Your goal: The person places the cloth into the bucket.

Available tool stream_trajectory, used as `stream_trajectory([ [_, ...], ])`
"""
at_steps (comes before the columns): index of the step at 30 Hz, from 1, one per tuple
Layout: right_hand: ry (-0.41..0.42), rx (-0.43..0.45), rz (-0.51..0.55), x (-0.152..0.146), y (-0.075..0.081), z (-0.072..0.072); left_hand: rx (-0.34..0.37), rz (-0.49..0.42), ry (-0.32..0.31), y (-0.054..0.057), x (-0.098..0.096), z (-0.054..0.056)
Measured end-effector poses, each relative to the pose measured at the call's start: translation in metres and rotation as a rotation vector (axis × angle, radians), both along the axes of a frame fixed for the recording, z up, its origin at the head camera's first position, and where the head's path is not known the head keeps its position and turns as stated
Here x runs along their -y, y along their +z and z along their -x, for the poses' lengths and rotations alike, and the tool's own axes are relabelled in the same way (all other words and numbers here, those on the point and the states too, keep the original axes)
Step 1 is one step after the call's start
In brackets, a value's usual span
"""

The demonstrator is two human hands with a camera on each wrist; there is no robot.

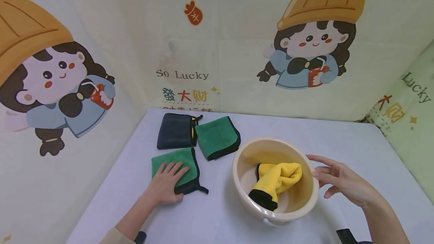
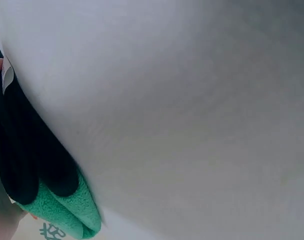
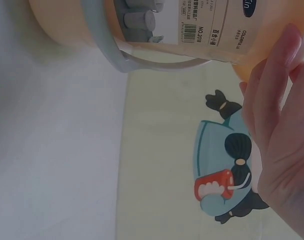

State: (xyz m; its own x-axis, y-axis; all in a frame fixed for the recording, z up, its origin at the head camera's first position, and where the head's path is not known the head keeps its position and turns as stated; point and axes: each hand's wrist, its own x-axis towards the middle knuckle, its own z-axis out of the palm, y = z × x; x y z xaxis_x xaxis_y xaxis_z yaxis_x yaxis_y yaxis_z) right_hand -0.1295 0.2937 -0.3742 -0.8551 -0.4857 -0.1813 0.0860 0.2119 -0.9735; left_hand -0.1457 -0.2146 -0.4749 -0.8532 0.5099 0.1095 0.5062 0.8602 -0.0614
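Observation:
A cream bucket [image 1: 244, 195] stands on the table with a crumpled yellow cloth [image 1: 279, 178], edged in black, inside it. My right hand [image 1: 342, 182] is at the bucket's right side, its fingers loosely spread and fingertips at the rim. The right wrist view shows that hand [image 3: 279, 110] against the labelled outer wall of the bucket [image 3: 267, 30]. On a folded green cloth [image 1: 184, 157] with black trim, my left hand [image 1: 166, 185] lies flat, fingers extended. The left wrist view catches this cloth [image 2: 67, 210] edge-on, with only a bit of the hand.
Behind the left hand lie a dark folded cloth [image 1: 176, 131] and a second green cloth [image 1: 218, 136], the latter close to the bucket. The white table [image 1: 342, 138] meets a cartoon-printed backdrop [image 1: 237, 48] behind. A pale bucket handle [image 3: 109, 45] hangs by the label.

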Motion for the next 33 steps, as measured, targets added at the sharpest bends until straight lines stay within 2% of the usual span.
stream_trajectory([
  [7, -0.008, 0.001, -0.026, 0.003, 0.001, -0.001, 0.003, -0.004, -0.014, -0.006, 0.002, 0.004],
  [17, -0.009, 0.002, -0.032, 0.003, 0.001, -0.001, -0.126, 0.023, -0.111, -0.015, 0.001, 0.012],
  [25, -0.027, 0.016, -0.049, 0.003, 0.001, -0.001, -0.291, 0.099, -0.149, -0.018, -0.001, 0.015],
  [29, -0.031, 0.013, -0.048, 0.002, 0.001, -0.001, -0.315, 0.1, -0.148, -0.018, -0.002, 0.016],
  [33, -0.032, 0.001, -0.04, 0.002, 0.0, -0.001, -0.304, 0.1, -0.121, -0.017, -0.003, 0.015],
])
